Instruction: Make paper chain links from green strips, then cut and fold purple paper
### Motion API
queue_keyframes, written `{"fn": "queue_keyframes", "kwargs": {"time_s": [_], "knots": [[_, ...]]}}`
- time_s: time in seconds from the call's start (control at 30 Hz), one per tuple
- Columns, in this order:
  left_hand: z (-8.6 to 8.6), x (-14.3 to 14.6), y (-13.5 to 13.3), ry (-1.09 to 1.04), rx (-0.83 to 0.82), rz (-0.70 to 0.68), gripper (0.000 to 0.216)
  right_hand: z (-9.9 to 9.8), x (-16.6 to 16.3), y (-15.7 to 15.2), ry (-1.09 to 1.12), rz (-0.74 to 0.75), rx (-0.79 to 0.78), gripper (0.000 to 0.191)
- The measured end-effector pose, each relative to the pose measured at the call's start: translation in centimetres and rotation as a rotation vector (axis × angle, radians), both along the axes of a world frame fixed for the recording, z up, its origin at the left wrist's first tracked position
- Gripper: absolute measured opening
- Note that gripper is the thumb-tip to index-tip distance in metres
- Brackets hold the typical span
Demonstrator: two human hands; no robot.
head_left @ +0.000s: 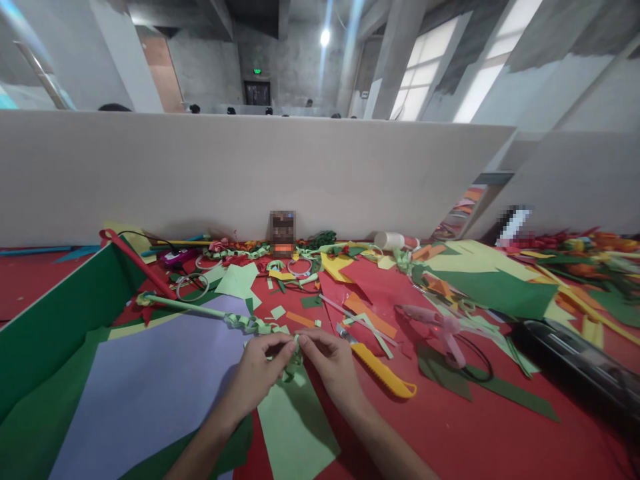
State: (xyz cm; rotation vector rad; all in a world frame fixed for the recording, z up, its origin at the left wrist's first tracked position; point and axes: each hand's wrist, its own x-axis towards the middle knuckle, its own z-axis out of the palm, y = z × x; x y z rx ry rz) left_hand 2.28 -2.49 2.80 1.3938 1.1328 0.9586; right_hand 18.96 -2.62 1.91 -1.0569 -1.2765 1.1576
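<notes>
My left hand (260,375) and my right hand (333,363) meet over the red table (475,433). Both pinch the near end of a light green paper strip (295,357), which is wound around a long green stick (190,308). The stick runs away to the upper left, with curled green paper (253,324) along its near part. Under my hands lies a light green paper sheet (295,427). A yellow utility knife (377,370) lies just right of my right hand.
A lilac sheet (150,387) and dark green sheets (55,333) cover the left. Pink glue gun (440,327) with black cord lies right. Paper scraps, tape rings (193,287) and a white cup (390,240) sit by the grey partition (250,173). A dark case (575,360) stands at right.
</notes>
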Motion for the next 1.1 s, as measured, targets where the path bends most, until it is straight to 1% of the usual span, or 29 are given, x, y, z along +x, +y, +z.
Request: {"fn": "queue_keyframes", "kwargs": {"time_s": [0.2, 0.37, 0.63, 0.93, 1.0, 1.1], "knots": [[-0.2, 0.3, 0.0, -0.026, -0.046, 0.011, 0.036, -0.3, 0.0, 0.0, 0.003, -0.022, -0.011, 0.032], [-0.4, 0.2, 0.3, -0.065, -0.095, 0.026, 0.044, -0.2, 0.0, -0.2, -0.025, -0.056, 0.015, 0.031], [-0.7, 0.0, 0.4, -0.12, -0.104, 0.044, 0.049, -0.2, 0.0, -0.3, -0.087, -0.027, 0.084, 0.024], [-0.7, -0.1, 0.7, -0.14, -0.134, 0.078, 0.056, -0.6, -0.2, -0.2, -0.1, -0.032, 0.057, 0.028], [-0.6, -0.1, 0.7, -0.142, -0.137, 0.085, 0.056, -0.3, -0.4, -0.3, -0.102, -0.035, 0.051, 0.03], [-0.5, -0.1, 0.7, -0.14, -0.134, 0.106, 0.053, 0.9, -0.1, -1.2, -0.156, -0.082, 0.079, 0.03]]}}
